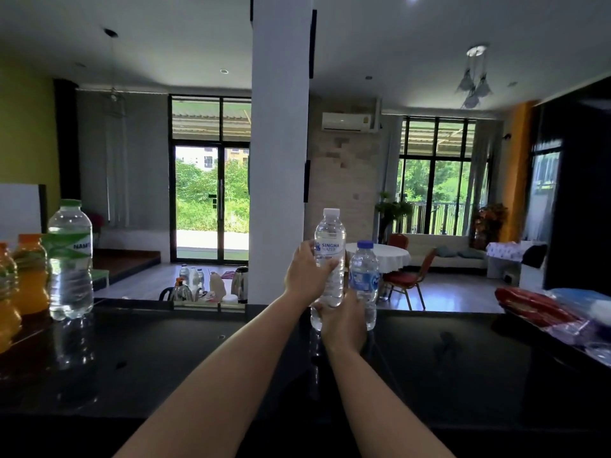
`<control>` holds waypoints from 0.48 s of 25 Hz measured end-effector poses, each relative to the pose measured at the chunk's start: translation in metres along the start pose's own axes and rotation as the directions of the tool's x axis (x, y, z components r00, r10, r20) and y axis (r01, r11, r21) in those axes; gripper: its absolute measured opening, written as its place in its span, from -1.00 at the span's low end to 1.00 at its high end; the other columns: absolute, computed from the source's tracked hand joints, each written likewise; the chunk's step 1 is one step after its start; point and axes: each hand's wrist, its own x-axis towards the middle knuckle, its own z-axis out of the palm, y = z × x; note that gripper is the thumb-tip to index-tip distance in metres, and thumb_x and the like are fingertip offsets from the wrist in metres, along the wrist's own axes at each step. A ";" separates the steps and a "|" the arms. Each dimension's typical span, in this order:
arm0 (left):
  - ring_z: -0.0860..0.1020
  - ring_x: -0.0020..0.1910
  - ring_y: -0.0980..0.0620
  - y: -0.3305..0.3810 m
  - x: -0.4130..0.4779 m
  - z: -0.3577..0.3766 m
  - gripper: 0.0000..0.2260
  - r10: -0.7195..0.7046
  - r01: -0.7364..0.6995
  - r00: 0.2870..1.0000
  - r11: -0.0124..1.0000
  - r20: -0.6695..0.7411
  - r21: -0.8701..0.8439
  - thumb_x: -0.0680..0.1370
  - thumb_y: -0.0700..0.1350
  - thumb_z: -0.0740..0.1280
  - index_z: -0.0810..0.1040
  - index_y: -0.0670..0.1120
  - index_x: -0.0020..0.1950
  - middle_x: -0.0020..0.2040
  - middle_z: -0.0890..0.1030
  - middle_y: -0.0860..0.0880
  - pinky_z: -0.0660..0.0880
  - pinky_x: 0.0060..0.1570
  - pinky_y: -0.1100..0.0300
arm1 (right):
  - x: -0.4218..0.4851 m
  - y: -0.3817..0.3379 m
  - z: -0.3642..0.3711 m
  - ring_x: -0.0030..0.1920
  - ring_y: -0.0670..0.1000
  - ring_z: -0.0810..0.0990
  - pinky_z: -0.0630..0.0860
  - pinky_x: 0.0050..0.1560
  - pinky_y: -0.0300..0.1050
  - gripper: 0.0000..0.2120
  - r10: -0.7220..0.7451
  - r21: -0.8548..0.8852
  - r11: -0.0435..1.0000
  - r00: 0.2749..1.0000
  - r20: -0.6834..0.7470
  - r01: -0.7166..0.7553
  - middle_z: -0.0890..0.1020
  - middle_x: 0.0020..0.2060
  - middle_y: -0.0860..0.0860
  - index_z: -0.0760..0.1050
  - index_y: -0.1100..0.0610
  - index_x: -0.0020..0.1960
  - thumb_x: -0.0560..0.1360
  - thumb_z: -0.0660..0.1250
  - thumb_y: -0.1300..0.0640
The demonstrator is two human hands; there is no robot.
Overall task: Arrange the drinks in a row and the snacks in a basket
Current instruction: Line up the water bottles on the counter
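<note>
At nine o'clock the orange juice bottles (29,269) and green-capped water bottle (70,259) stood on the black counter (165,352). At centre the left hand (305,272) curled round the white-capped bottle (330,233) at its label and the right hand (344,322) wrapped its base. Swinging it could have toppled the blue-capped bottle (363,276) just at its three o'clock, with snack packets (535,307) lying farther right.

Open-plan home, black counter (165,342), sofa (456,254), dining table (390,256), wall air conditioner (347,121)

White-cap Singha bottle (330,256): clear, tilted. Blue-cap bottle (363,276) just right of it. Green-cap bottle (70,259), orange drinks (31,276) far left; snack packs (535,307) far right.
</note>
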 end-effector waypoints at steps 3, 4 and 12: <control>0.51 0.04 0.03 -0.002 0.000 0.007 -0.52 0.014 -0.015 1.000 1.000 -0.015 -0.020 0.47 0.06 0.41 0.36 -0.08 0.30 0.17 0.52 -0.05 0.51 0.04 0.07 | 0.000 0.003 0.001 0.12 0.11 0.55 0.40 -0.11 -0.09 -0.58 -0.019 -0.020 1.000 1.000 -0.025 0.018 0.53 0.18 0.07 0.40 0.15 0.21 0.46 0.45 0.03; 0.51 0.04 0.04 -0.002 0.000 0.008 -0.52 0.021 -0.021 1.000 0.999 -0.017 -0.025 0.47 0.06 0.40 0.36 -0.08 0.30 0.18 0.52 -0.05 0.50 0.04 0.08 | 0.001 0.003 0.000 0.12 0.11 0.55 0.42 -0.09 -0.07 -0.58 -0.020 -0.010 1.000 0.999 -0.029 0.019 0.53 0.18 0.07 0.40 0.16 0.21 0.46 0.45 0.04; 0.51 0.15 -0.04 -0.002 -0.010 0.001 -0.59 0.069 -0.067 0.996 0.997 0.055 -0.036 0.53 -0.05 0.36 0.37 -0.05 0.34 0.21 0.52 -0.08 0.44 0.09 0.10 | -0.004 0.006 -0.010 0.14 0.09 0.55 0.46 -0.06 -0.06 -0.52 -0.024 -0.032 0.999 0.999 0.028 0.025 0.54 0.17 0.03 0.39 0.13 0.25 0.44 0.46 -0.04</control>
